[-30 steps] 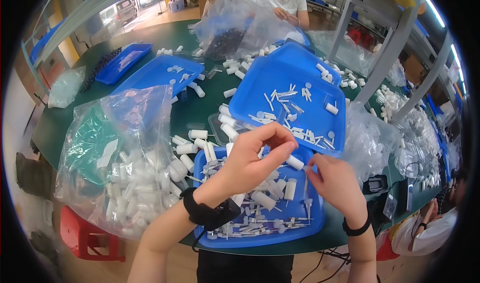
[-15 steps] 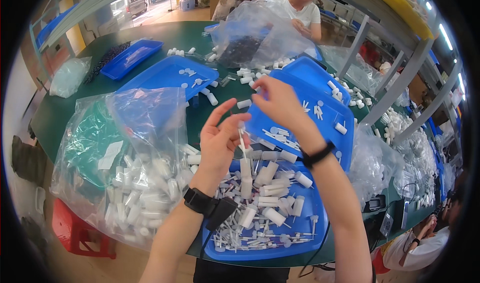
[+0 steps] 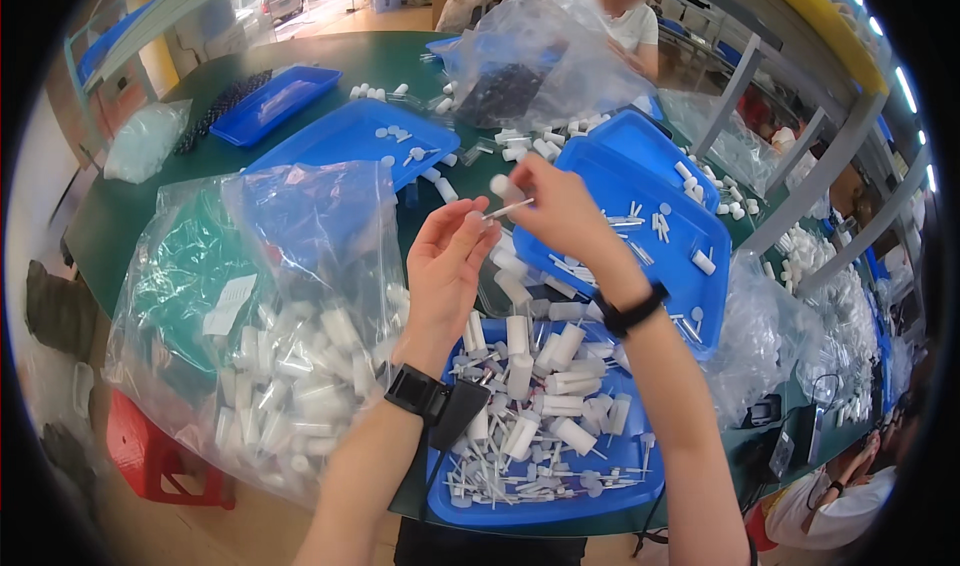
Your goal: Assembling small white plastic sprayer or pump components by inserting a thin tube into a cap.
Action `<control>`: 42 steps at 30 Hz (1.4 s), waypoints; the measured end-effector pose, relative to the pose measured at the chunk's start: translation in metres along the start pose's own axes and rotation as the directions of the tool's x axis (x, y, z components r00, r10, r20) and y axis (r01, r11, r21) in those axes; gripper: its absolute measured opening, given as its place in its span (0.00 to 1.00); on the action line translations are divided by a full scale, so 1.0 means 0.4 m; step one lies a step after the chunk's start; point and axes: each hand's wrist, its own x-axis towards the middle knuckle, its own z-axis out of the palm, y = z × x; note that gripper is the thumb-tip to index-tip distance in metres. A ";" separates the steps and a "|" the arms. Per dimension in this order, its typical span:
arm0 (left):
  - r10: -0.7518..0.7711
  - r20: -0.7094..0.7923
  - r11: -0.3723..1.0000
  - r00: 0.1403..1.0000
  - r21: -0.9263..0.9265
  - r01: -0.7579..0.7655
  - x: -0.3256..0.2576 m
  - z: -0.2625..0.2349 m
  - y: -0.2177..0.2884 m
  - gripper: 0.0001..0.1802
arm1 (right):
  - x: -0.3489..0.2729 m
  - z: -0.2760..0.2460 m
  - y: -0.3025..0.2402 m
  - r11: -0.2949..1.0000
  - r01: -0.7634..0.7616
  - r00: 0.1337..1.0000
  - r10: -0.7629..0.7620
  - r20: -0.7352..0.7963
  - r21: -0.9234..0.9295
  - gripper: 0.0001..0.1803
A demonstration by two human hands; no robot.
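Observation:
My left hand [image 3: 447, 266] is closed in a pinch on a thin white stick [image 3: 508, 209], which slants up to the right toward my other hand. My right hand [image 3: 562, 211] curls its fingers around a short white cylinder [image 3: 502, 187], its round end facing left. The two hands nearly meet, and the stick's tip reaches the right fingers; whether it touches the cylinder is hidden. Below them lies a blue tray [image 3: 652, 471] heaped with white cylinders [image 3: 519, 376] and thin sticks with small round discs [image 3: 590, 484].
A clear plastic bag of white cylinders [image 3: 290, 386] stands at the left. Blue trays [image 3: 715, 296] with small parts lie at right and behind. Metal shelf posts [image 3: 728, 96] rise at the right. A person [image 3: 632, 26] sits across the green table [image 3: 370, 56].
My hands have come together. The stick in my left hand has tipped from upright to slanting right, and a white cylinder now shows in my right fingers. The whole view has shifted slightly.

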 end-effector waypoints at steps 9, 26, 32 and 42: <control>-0.115 0.165 0.992 0.980 0.068 0.105 -0.024 0.024 -0.019 0.12 | -0.276 -0.131 -0.034 0.797 -0.104 0.985 0.167 -0.052 0.595 0.12; -0.100 0.255 0.921 0.962 0.390 -0.008 -0.035 0.038 -0.012 0.11 | -0.310 -0.134 -0.008 0.940 0.093 0.971 -0.013 -0.239 0.327 0.12; -0.246 0.307 0.940 0.920 0.307 0.149 -0.035 0.024 -0.011 0.08 | -0.318 -0.155 -0.016 0.875 -0.274 0.955 0.295 0.009 0.400 0.14; -0.415 0.298 0.900 0.860 0.273 0.340 -0.041 0.022 -0.006 0.07 | -0.318 -0.129 -0.014 0.980 0.039 0.988 -0.009 -0.153 0.195 0.17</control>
